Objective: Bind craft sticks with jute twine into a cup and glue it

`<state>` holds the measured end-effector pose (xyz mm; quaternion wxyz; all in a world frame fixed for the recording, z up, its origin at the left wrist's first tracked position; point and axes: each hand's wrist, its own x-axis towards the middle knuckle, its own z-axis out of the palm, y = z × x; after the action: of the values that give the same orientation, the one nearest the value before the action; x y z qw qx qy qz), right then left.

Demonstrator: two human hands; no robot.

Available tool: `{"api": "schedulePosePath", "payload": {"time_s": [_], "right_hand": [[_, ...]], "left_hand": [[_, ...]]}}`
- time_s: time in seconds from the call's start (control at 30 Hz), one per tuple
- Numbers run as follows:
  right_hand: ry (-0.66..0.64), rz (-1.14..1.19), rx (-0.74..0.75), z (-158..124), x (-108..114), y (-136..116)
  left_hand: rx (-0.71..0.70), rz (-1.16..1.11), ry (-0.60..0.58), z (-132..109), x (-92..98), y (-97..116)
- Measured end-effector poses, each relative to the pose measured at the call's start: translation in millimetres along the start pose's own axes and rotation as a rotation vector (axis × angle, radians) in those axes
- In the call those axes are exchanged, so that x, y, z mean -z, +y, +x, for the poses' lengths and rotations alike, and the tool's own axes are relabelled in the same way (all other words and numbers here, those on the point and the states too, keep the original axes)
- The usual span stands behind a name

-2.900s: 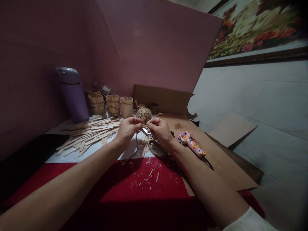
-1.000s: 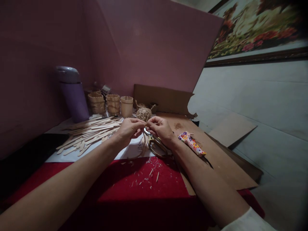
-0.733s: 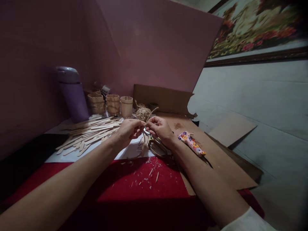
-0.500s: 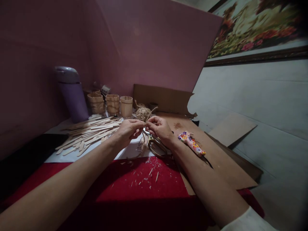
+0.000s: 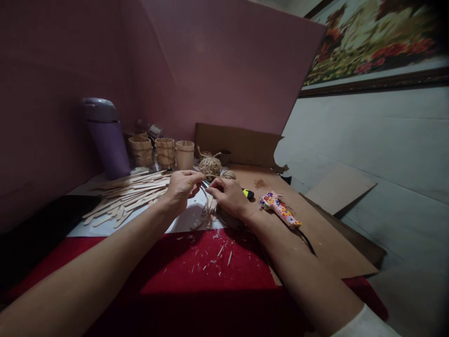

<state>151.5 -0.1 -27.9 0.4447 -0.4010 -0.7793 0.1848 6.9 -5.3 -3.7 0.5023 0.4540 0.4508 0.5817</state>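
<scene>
My left hand is closed in a pinch on a thin strand of twine, just in front of the twine ball. Close by on the right, my right hand has its thumb and fingertips drawn together; what they hold, if anything, is too small to make out. Below and between the fingers a silver blade shows, apparently of the scissors, whose handles are mostly hidden by my right hand. Loose twine and wooden pieces lie on white paper under the hands.
Craft sticks are heaped at left, before wooden-stick cups and a purple bottle. A flower-patterned glue gun rests on cardboard at right, near a yellow-black tool. Wood scraps litter the red cloth.
My hands have moved apart: the left slightly leftward, the right lower, over the scissors' handles. The yellow-black tool and a smaller twine roll now show beside my right hand.
</scene>
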Motion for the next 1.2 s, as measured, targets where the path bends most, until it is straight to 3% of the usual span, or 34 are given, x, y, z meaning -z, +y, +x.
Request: {"api": "schedulePosePath", "payload": {"time_s": [0.07, 0.17, 0.43, 0.73, 1.2], "right_hand": [[0.003, -0.154, 0.134, -2.3, 1.5, -4.3], [0.08, -0.163, 0.229, -3.4, 4.3, -9.4], [0.111, 0.19, -0.054, -0.5, 2.7, -5.1], [0.148, 0.342, -0.114, -0.2, 1.1, -3.4], [0.14, 0.301, -0.145, -0.4, -1.0, 0.9]], "left_hand": [[-0.026, 0.017, 0.013, 0.2, -0.7, 0.4], [-0.033, 0.04, 0.001, 0.7, -1.3, -0.2], [0.041, 0.044, -0.18, -2.2, -2.2, -2.0], [0.048, -0.035, -0.252, -6.7, -6.5, -1.8], [-0.029, -0.062, -0.337, -2.7, -2.8, -11.0]]}}
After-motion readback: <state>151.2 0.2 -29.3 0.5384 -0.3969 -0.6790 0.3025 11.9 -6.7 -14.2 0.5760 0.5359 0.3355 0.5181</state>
